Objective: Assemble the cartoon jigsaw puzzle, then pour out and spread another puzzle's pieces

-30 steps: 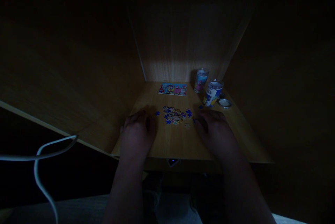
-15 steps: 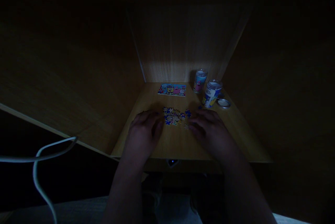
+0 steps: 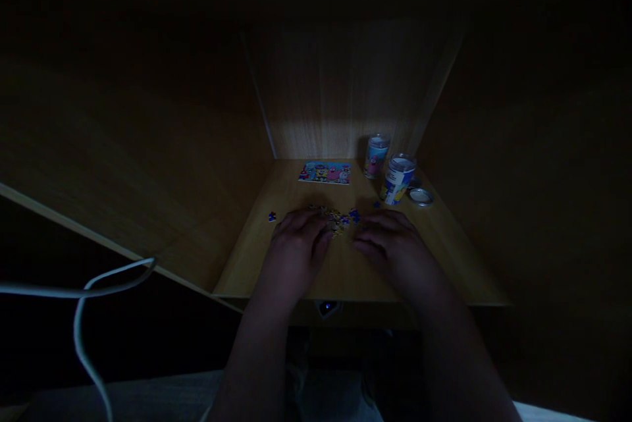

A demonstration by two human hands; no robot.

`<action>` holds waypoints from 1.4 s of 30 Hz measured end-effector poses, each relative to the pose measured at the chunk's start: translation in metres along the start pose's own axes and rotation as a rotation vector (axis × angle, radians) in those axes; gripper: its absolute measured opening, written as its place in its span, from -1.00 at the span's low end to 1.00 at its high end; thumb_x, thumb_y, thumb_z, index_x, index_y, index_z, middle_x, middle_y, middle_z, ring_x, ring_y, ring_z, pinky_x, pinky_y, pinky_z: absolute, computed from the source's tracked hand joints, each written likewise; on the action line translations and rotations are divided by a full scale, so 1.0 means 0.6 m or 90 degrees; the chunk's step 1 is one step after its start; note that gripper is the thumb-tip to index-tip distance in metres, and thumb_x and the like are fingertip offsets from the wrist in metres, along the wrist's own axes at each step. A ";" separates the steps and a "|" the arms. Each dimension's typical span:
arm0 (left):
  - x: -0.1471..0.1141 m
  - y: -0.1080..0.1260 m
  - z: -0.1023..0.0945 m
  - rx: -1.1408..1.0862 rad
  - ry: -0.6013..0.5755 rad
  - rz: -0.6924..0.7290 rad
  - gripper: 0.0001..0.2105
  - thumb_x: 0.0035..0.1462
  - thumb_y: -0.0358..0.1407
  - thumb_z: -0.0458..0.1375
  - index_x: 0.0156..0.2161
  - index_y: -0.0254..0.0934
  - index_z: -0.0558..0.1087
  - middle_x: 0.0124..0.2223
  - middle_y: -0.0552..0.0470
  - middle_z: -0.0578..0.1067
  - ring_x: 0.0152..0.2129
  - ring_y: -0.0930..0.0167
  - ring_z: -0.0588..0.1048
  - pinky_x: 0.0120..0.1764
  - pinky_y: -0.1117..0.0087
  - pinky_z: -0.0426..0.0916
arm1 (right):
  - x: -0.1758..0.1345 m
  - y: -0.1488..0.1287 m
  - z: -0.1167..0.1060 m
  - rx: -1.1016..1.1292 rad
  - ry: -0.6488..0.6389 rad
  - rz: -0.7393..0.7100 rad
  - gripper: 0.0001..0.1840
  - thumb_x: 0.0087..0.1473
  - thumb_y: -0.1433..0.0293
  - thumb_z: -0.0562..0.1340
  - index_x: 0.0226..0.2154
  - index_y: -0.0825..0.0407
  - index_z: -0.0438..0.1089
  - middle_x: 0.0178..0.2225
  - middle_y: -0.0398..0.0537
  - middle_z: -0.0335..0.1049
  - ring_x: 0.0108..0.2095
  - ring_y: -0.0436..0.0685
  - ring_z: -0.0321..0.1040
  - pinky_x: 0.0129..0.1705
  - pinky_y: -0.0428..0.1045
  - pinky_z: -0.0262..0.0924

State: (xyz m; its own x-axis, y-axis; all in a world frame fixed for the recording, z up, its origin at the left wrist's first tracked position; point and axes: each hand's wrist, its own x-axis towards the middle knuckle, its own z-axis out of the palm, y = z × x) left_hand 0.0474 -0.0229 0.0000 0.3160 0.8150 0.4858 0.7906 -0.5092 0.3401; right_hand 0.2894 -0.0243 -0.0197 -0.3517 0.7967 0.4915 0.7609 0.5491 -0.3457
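Observation:
A small heap of jigsaw puzzle pieces [image 3: 336, 219], blue, yellow and pale, lies on the wooden surface between my hands. My left hand [image 3: 297, 241] rests over the heap's left side, fingers loosely curved and thumb apart, its fingertips touching pieces and hiding some. To the right of the heap is my right hand [image 3: 388, 234], with its fingers loosely extended and nothing visible in them. Blue pieces [image 3: 354, 215] lie just off its fingertips. One stray blue piece [image 3: 272, 216] is left of my left hand; another blue piece [image 3: 376, 204] lies beyond my right hand.
A cartoon picture card [image 3: 324, 172] lies flat near the back panel. Two clear-topped cans, one pink and blue [image 3: 376, 157], one blue and yellow [image 3: 397, 180], stand at back right beside a round lid [image 3: 421, 196]. Panels enclose both sides. A white cable [image 3: 81, 326] hangs lower left.
My left hand has moved right, onto the heap, covering its left part. A blue piece now shows alone at the left. My right hand has barely moved.

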 end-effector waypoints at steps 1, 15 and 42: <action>0.001 0.001 0.003 0.004 -0.007 0.000 -0.74 0.46 -0.32 0.19 0.16 -0.15 0.59 0.23 -0.09 0.60 0.19 0.15 0.52 0.28 -0.01 0.42 | 0.001 -0.001 -0.001 -0.003 0.004 0.006 -0.85 0.37 0.27 0.35 -0.16 -0.10 0.68 0.06 0.01 0.64 0.18 0.33 0.45 0.28 0.31 0.35; 0.001 -0.013 0.012 -0.036 0.020 0.029 -0.82 0.36 -0.43 0.29 -0.01 -0.15 0.64 0.17 -0.08 0.63 0.16 0.13 0.54 0.23 -0.06 0.46 | 0.006 -0.009 -0.002 0.024 0.010 0.035 -0.86 0.40 0.36 0.29 -0.15 -0.05 0.62 -0.04 0.06 0.64 0.05 0.32 0.49 0.17 0.29 0.40; -0.008 -0.009 0.003 -0.157 -0.082 0.100 -0.93 0.35 -0.40 0.34 -0.14 -0.16 0.59 -0.13 0.04 0.68 -0.13 0.26 0.61 -0.04 0.21 0.43 | 0.004 -0.028 -0.005 0.172 0.025 -0.077 -0.87 0.41 0.35 0.32 -0.02 -0.13 0.56 -0.02 -0.06 0.63 0.03 0.20 0.52 0.11 0.19 0.41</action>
State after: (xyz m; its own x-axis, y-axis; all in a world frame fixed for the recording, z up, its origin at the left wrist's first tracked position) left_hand 0.0427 -0.0237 -0.0053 0.5005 0.7413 0.4472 0.5810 -0.6706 0.4613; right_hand 0.2773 -0.0323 -0.0103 -0.4055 0.7134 0.5715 0.5402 0.6914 -0.4798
